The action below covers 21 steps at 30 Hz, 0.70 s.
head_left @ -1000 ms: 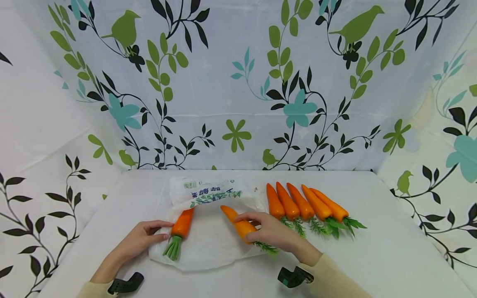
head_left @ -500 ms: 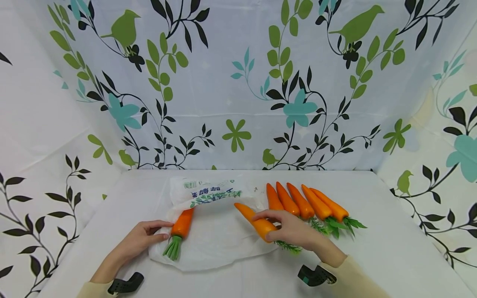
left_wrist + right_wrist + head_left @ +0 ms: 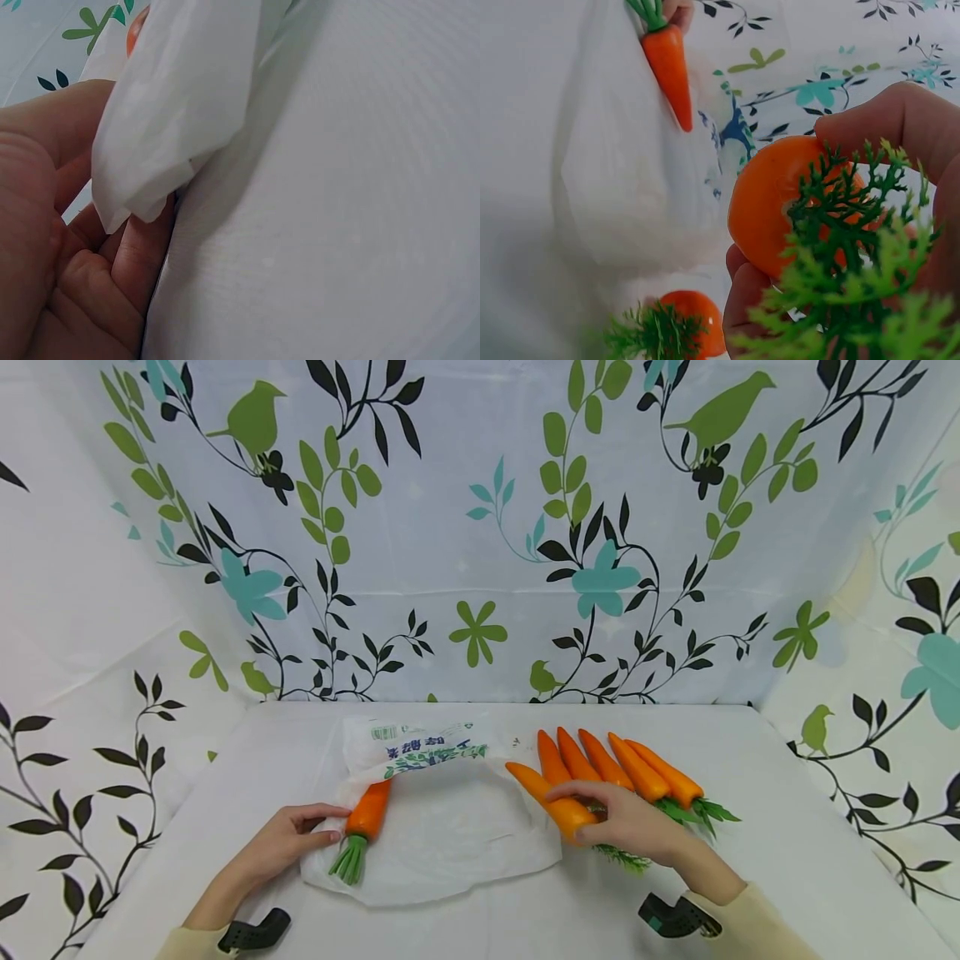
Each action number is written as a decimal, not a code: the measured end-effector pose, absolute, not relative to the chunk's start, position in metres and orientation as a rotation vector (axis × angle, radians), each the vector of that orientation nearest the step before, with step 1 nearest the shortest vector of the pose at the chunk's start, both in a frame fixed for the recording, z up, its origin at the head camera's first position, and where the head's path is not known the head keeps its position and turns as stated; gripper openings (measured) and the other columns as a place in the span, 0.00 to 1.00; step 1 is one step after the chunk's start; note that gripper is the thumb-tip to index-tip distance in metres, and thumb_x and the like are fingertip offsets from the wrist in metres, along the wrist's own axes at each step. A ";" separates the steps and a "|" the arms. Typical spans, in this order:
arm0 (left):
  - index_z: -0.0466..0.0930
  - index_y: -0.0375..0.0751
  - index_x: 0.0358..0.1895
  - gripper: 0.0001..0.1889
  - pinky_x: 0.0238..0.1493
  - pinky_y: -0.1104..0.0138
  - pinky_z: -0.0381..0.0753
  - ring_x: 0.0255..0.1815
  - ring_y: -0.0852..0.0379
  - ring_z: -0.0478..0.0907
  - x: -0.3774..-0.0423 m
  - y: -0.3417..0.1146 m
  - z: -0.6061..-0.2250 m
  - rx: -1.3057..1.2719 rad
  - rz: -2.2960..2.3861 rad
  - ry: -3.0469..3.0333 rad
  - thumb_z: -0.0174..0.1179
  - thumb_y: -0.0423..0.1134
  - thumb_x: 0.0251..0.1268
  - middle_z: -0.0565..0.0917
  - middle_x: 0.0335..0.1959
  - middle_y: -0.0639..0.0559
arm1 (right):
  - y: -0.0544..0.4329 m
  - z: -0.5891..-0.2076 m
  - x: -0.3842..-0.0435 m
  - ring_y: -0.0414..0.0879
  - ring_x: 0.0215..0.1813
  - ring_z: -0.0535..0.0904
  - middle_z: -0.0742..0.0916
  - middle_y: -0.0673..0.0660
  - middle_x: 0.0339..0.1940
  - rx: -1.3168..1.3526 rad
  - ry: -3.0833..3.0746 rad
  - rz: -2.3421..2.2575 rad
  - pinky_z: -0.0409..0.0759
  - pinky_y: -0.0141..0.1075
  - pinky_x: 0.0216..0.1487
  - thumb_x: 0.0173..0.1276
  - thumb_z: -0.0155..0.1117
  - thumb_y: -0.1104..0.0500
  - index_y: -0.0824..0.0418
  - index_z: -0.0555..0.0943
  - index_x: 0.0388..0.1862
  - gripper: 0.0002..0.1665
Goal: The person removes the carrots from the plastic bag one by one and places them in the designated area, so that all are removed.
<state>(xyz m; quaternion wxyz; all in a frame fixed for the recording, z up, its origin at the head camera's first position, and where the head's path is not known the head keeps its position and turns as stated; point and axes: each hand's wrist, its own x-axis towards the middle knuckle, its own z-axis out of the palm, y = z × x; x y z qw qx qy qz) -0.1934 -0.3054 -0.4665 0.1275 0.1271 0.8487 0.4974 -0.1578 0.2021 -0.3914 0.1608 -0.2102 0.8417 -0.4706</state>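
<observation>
A white plastic bag [image 3: 450,843] with printed lettering lies flat on the table, its upper part folded. On its left side rests an orange carrot [image 3: 367,810] with a short green stem, its tip under the folded part. Beside that carrot, my left hand [image 3: 281,843] pinches the bag's left edge; in the left wrist view the plastic [image 3: 180,112] covers the fingertips. My right hand [image 3: 637,827] grips another carrot [image 3: 551,802] between thumb and fingers, over the bag's right edge. Its feathery green top [image 3: 855,247] hangs toward the right wrist camera.
Several carrots [image 3: 637,768] lie side by side at the back right, tips pointing away, some partly hidden by the right hand. The white table [image 3: 787,843] reaches back to a patterned curtain [image 3: 480,527] with leaves and birds.
My right hand has carried its carrot rightward, from over the bag's middle to beside the row of carrots. The left hand and the carrot near it have stayed in place.
</observation>
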 end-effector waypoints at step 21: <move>0.83 0.41 0.57 0.19 0.56 0.79 0.65 0.66 0.45 0.70 -0.195 -0.307 -0.469 0.416 1.442 2.476 0.67 0.42 0.65 0.80 0.61 0.44 | 0.264 -0.387 -0.165 0.59 0.58 0.70 0.68 0.64 0.72 -0.390 2.492 -1.414 0.75 0.44 0.50 0.62 0.68 0.60 0.51 0.78 0.64 0.29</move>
